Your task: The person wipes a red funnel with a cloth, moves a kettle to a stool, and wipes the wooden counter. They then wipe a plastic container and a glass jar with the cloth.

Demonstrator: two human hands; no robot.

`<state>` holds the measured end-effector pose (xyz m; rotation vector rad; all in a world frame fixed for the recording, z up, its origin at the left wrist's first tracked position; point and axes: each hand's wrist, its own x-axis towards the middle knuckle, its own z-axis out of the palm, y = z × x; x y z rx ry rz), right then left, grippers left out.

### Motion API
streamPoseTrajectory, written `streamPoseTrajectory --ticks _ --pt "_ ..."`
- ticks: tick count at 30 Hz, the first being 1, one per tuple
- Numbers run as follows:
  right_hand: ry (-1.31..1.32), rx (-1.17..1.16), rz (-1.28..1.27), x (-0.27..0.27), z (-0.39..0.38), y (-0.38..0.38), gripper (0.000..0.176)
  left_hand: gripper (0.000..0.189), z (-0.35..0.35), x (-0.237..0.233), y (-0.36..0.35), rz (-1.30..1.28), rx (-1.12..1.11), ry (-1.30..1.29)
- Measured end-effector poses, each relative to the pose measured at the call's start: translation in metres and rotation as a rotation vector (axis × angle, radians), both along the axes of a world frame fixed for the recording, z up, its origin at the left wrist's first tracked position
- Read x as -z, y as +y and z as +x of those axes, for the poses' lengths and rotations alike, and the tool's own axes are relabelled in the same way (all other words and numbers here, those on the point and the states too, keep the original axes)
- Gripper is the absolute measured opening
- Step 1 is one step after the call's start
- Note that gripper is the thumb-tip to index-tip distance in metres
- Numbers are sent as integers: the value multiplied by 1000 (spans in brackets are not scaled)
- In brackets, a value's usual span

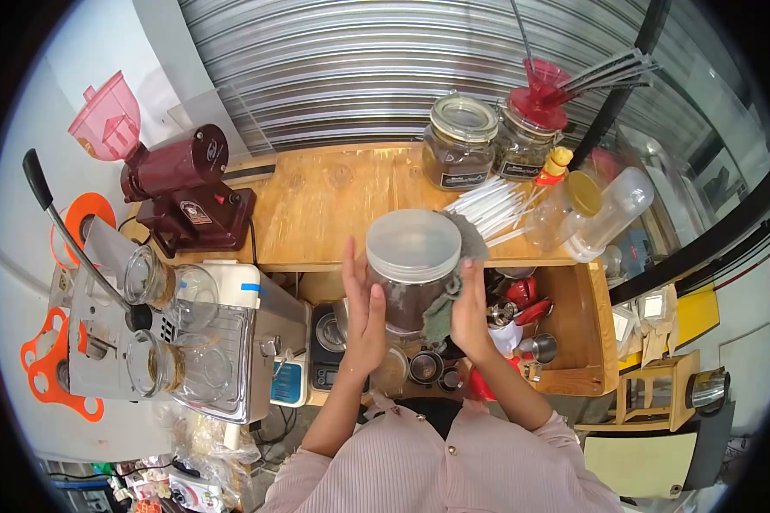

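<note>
A clear plastic jar with a frosted lid stands upright between my two hands, above the open drawer. My left hand lies along its left side, fingers stretched out and pointing up. On the right side, my right hand has its fingers extended against a grey-green cloth. That cloth hangs between the right palm and the jar, and a grey part of it shows behind the jar. Whether the right fingers pinch the cloth is hard to make out.
A wooden counter holds a maroon grinder, two glass jars and wrapped straws. Glass servers stand on a machine at the left. The open drawer contains red-handled tools and a small scale.
</note>
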<state>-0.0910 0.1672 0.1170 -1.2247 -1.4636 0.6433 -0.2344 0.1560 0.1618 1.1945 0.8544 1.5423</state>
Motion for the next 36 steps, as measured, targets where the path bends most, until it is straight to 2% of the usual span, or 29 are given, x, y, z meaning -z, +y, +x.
streamPoseTrajectory --ticks 1,3,5,6,8,9,12,15,18,21,23,25,27,30,33,36 --pt "199 -41 -181 -41 -12 -5 42 83 0 3 0 31 8 11" --pt "137 -44 -155 -50 -19 -13 41 85 0 12 0 92 27 35" --pt "60 -97 -108 -46 -18 -19 42 90 -1 15 -5 9 13 72" --pt "-11 -123 40 -48 -19 -18 45 92 -2 17 -7 -33 5 91" --pt "-155 -172 338 -54 -22 -15 52 95 -4 28 -9 -65 -11 -63" --pt "-151 -211 364 -49 -20 -14 58 97 -5 33 -9 -83 -18 -140" --pt "-380 -314 597 -47 -12 -10 59 97 -7 38 -8 -58 -39 -223" --pt "-498 -337 698 -49 -8 -4 66 95 -13 41 -5 -52 21 -167" --pt "-361 -395 439 -65 -12 -2 53 94 -16 48 -2 -113 25 -212" --pt "141 -448 159 -74 -16 1 44 95 -21 59 -9 -83 33 -161" --pt "310 -363 -112 -15 -7 8 46 96 -19 59 -17 -19 73 -4" --pt "609 -363 -302 -22 -11 7 44 97 -15 68 -20 36 39 152" --pt "1040 -445 -410 -45 -15 -1 38 100 -10 81 -20 139 -28 336" --pt "1262 -477 -464 -39 -16 -1 37 98 -8 86 -16 192 -70 427" --pt "1239 -49 -823 -54 -23 -16 35 94 -6 77 -6 164 -72 403" --pt "1218 -174 -901 -45 -21 -26 36 86 -7 69 -2 70 -131 312"
